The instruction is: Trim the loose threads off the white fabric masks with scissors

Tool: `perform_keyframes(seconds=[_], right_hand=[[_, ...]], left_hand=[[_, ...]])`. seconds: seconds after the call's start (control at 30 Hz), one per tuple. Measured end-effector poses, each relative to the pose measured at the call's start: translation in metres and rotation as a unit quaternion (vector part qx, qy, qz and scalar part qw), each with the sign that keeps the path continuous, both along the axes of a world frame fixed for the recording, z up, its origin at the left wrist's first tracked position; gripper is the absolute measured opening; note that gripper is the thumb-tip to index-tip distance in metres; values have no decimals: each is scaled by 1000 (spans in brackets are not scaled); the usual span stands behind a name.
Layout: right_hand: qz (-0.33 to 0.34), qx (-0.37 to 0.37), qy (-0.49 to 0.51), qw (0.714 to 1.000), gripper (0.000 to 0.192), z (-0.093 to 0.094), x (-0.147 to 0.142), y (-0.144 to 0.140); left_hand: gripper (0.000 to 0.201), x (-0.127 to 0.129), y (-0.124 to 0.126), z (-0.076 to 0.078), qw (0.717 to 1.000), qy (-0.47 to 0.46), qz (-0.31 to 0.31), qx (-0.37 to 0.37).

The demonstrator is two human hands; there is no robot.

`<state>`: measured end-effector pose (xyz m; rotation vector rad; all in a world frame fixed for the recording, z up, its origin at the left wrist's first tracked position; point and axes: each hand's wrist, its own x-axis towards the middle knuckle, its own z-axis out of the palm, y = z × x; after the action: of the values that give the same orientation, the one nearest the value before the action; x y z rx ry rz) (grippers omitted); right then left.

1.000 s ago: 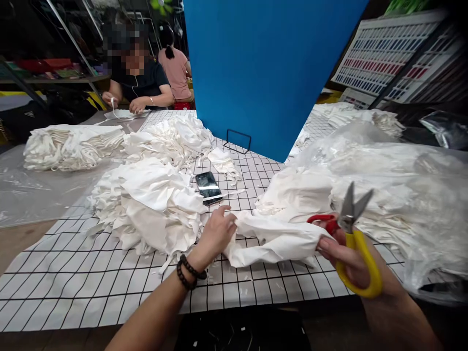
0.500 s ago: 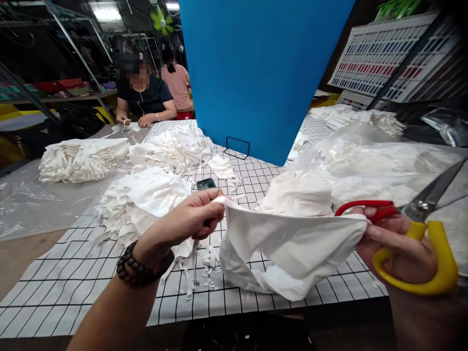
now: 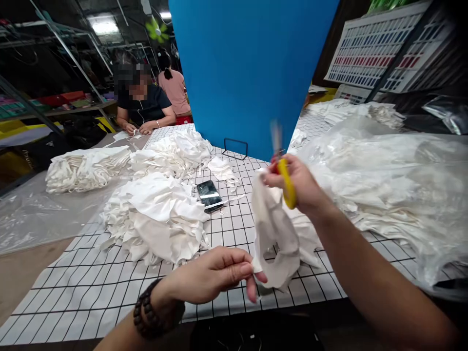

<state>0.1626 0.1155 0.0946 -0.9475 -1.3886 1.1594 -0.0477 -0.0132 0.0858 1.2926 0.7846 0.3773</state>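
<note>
Tabletop (image 3: pixel 109 287) fills most of my view, covered by a white sheet with a black grid. A tall blue panel (image 3: pixel 252 68) stands upright at its far middle. To my right a wide heap of white fabric under clear plastic (image 3: pixel 395 185) spreads across the surface. To my left sits a loose pile of white cloth pieces (image 3: pixel 157 219), with a second pile (image 3: pixel 171 148) behind it and a neat folded stack (image 3: pixel 86 168) further left. A person in a dark top (image 3: pixel 144 105) sits at the far left edge, hands on the tabletop.

I see the white cloth piece (image 3: pixel 274 234) stretched between my two hands, above the tabletop's near edge. Its long axis runs steeply, from low near me to high and further away, leaning slightly right at the top. My right hand (image 3: pixel 302 185) is closed on its upper end, so the cloth hangs below and to the left of that hand. My left hand (image 3: pixel 219 275) pinches the lower end between thumb and fingers, the cloth just to its right.

The same right hand grips yellow-handled scissors (image 3: pixel 285 175), blades pointing up, blurred. A dark phone (image 3: pixel 209 195) lies flat between the near pile and my right hand. A bead bracelet (image 3: pixel 146 317) circles my left wrist.
</note>
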Motion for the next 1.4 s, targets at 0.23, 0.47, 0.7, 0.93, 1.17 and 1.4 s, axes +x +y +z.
perform_keyframes(seconds=[0.23,0.47,0.7,0.93,1.17,1.4], right_hand=[[144,-141,-31,979,38,-35,3,-52],[136,-201,88,966,48,-74,-4,-103],[118,-175,75,975,44,-79,-14,-108],[65,-132,62,987,38,-84,-21,-110],[96,-100,-141,980,36,-68,10,-113],[70,-44,-426,901,35,-47,28,-124]], left_hand=[[28,32,-7,-46,937,-200,253,-137],[31,39,-8,-49,939,-109,325,38],[30,31,-14,-47,916,15,366,162],[30,32,-14,-49,932,-100,342,73],[24,29,-14,-63,931,-90,336,110],[25,29,-14,-65,930,-1,280,236]])
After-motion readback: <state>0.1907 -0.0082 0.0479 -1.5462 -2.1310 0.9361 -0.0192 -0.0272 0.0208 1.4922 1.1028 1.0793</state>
